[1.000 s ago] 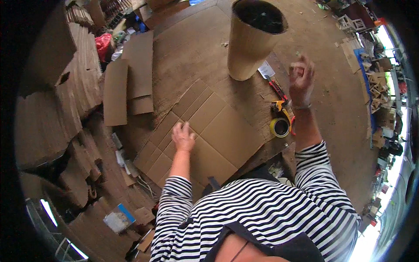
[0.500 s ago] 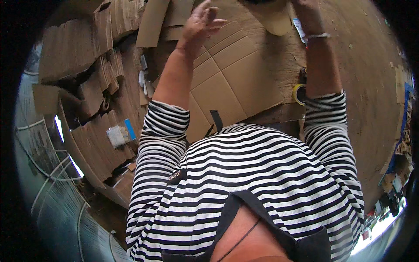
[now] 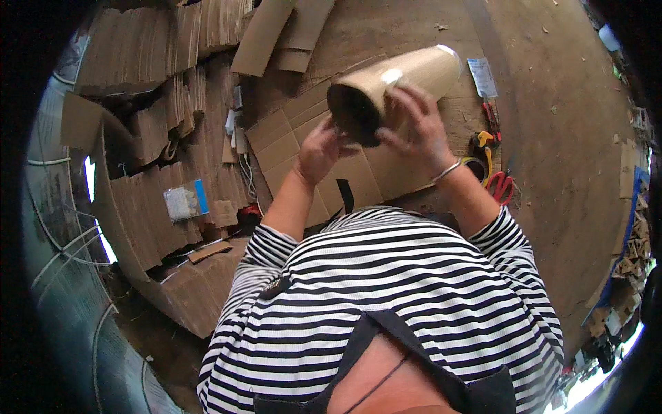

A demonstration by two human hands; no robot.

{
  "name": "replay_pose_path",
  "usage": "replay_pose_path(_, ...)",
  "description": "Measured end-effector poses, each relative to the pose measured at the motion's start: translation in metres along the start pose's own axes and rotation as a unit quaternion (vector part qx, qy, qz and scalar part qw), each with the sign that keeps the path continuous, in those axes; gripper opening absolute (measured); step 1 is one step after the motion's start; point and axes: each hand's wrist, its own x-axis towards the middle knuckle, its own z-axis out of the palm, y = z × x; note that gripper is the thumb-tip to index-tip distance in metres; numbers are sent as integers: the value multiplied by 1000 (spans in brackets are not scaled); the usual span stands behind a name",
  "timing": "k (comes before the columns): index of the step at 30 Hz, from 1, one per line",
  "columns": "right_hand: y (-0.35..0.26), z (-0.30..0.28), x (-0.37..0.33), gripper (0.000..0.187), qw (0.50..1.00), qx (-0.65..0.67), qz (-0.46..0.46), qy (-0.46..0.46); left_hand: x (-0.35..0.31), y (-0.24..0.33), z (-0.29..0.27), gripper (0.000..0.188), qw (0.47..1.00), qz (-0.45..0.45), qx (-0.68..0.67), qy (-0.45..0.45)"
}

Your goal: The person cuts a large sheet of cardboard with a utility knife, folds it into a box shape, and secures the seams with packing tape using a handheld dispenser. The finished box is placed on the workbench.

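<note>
Where the tan tube (image 3: 417,71) stands upright beyond the sheet a second ago, now it's tipped over, dark mouth toward me and slightly left, far end pointing up and right. It's over the upper part of the creased cardboard sheet (image 3: 276,141); can't tell if it touches or hangs just above.

Right hand (image 3: 422,131): raised over to the right in the first frame, now at the mouth end. Fingers spread wide along the tube wall, thumb down near the rim. Can't tell how firm the grip is.

Left hand (image 3: 324,150): flat on the sheet a second ago, up in the air half a second ago, now beside the low side of the mouth. Fingers half curled; can't tell if they touch the rim.

Right-side stuff is back in clear view: white paper (image 3: 482,76), red cutter (image 3: 492,119), yellow-handled tool (image 3: 485,139), red-handled scissors (image 3: 500,188). Tape roll (image 3: 474,165) is partly behind my right wrist. Black strap (image 3: 345,195) lies near my belly, over the sheet's near part. Cardboard strips (image 3: 265,41) sit past the sheet, upper left, beside the stacked cardboard (image 3: 134,52).
</note>
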Motion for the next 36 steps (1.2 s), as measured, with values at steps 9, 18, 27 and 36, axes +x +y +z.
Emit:
replay_pose_path(9, 182, 38, -49, 52, 916, -16, 394, 77, -18, -126, -105, 36, 958, -137, -19, 252)
replay_pose_path(18, 218, 63, -43, 77, 610, 479, 628, 66, 28, -110, -106, 57, 951, 21, 254, 175)
replay_pose_path(27, 216, 101, -35, 77, 653, 455, 601, 76, 190, -76, -66, 124, 883, -78, 463, -2)
replay_pose_path(36, 96, 184, 5, 85, 750, 431, 501, 25, 66, -62, -117, 117, 968, -18, 213, 133)
